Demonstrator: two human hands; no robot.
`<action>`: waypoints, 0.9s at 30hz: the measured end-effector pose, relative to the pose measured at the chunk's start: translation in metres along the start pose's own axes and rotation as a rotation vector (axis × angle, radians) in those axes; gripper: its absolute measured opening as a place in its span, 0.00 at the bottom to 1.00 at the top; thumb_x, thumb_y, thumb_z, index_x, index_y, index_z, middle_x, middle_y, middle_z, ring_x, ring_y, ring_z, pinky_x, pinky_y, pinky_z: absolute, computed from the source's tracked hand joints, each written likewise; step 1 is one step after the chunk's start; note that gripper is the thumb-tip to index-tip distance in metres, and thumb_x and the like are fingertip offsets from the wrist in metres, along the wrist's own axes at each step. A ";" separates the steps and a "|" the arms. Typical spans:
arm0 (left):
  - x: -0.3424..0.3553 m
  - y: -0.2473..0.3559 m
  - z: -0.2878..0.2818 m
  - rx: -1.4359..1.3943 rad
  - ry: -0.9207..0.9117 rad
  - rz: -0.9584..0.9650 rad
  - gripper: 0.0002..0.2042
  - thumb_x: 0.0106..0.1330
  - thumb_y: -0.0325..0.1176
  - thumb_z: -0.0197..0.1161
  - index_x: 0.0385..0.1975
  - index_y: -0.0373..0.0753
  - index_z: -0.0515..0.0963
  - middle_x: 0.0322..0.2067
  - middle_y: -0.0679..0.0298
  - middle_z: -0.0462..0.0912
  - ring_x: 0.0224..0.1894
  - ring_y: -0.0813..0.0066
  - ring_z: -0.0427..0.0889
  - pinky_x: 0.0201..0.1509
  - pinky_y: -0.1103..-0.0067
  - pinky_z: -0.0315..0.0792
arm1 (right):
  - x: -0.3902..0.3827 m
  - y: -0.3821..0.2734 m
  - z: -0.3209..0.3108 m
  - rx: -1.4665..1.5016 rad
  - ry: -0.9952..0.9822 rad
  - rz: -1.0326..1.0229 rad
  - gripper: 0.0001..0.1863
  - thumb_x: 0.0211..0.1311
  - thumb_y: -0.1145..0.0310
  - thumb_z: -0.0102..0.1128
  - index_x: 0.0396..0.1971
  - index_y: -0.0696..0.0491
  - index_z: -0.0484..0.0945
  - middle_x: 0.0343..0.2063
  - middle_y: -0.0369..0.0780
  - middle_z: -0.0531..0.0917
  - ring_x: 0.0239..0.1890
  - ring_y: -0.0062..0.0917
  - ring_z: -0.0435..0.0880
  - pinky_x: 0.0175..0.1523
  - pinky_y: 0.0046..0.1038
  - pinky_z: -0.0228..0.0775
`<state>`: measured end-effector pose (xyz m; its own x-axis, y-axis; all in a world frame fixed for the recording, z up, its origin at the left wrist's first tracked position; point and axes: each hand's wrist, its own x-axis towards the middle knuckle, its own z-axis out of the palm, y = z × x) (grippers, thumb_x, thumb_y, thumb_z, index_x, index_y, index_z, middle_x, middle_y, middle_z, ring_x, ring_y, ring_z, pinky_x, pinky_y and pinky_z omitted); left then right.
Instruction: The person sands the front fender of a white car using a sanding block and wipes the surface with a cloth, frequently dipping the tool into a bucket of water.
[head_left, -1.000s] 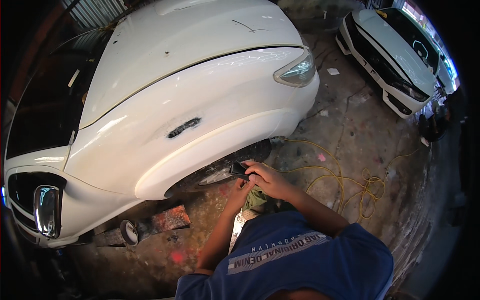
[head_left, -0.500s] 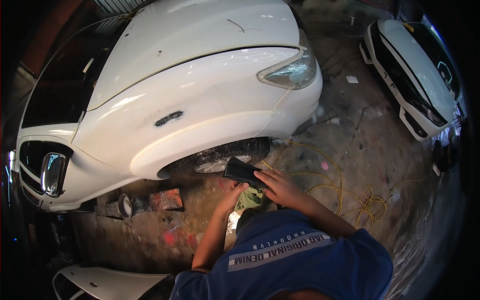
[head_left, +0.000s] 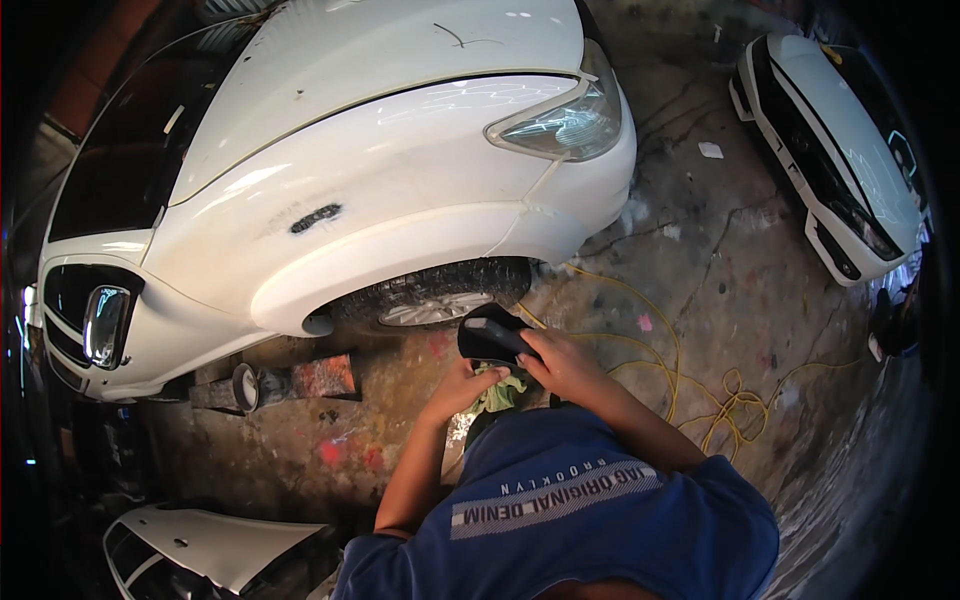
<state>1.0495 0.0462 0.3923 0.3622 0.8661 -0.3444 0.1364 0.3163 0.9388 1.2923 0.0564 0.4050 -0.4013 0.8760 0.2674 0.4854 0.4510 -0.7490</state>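
Observation:
My right hand [head_left: 565, 368] is closed on the right end of a black, curved, sheet-like piece [head_left: 488, 336] with a greyish shiny patch. Its exact kind cannot be made out. Against the piece's lower edge, my left hand [head_left: 462, 388] is closed, thumb pointing right, at a crumpled green cloth [head_left: 497, 391]. The cloth hangs below the piece, in front of my body; what the left fingers grip is partly hidden. Beyond my hands stands a white car, with its front wheel [head_left: 435, 303] nearest and a dark scuffed mark [head_left: 315, 219] on its fender [head_left: 400, 190].
A yellow hose [head_left: 725, 410] lies coiled on the stained floor to the right. Another white car front [head_left: 840, 150] is at the far right. A reddish ramp-like block [head_left: 325, 377] and a round can [head_left: 245, 387] lie at left; a white car panel [head_left: 215, 545] is at lower left.
The black piece has turned, so its curved face and greyish patch now show. Both hands have shifted a little with it. The whole view has also moved slightly.

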 end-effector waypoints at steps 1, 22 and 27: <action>0.000 0.001 0.001 0.002 -0.001 -0.005 0.12 0.68 0.31 0.68 0.49 0.36 0.84 0.42 0.70 0.87 0.46 0.80 0.81 0.54 0.78 0.74 | -0.003 0.002 0.001 0.012 0.063 0.017 0.22 0.67 0.66 0.67 0.58 0.58 0.77 0.43 0.50 0.86 0.44 0.46 0.86 0.48 0.42 0.78; -0.024 0.045 -0.001 0.410 0.036 0.196 0.22 0.71 0.36 0.65 0.62 0.35 0.76 0.54 0.55 0.85 0.56 0.65 0.83 0.62 0.70 0.74 | 0.004 -0.001 -0.006 0.076 0.011 0.039 0.20 0.65 0.68 0.67 0.53 0.59 0.78 0.41 0.53 0.85 0.43 0.50 0.86 0.46 0.43 0.78; -0.030 0.064 -0.008 0.658 0.082 0.107 0.18 0.72 0.41 0.66 0.56 0.37 0.81 0.47 0.50 0.87 0.50 0.54 0.86 0.55 0.66 0.77 | 0.007 0.001 -0.016 0.132 -0.251 0.116 0.18 0.65 0.72 0.61 0.54 0.59 0.77 0.44 0.55 0.84 0.47 0.54 0.84 0.50 0.46 0.76</action>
<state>1.0393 0.0433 0.4626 0.3370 0.9145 -0.2238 0.6470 -0.0522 0.7607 1.3029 0.0654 0.4160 -0.5363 0.8435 0.0302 0.4401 0.3100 -0.8427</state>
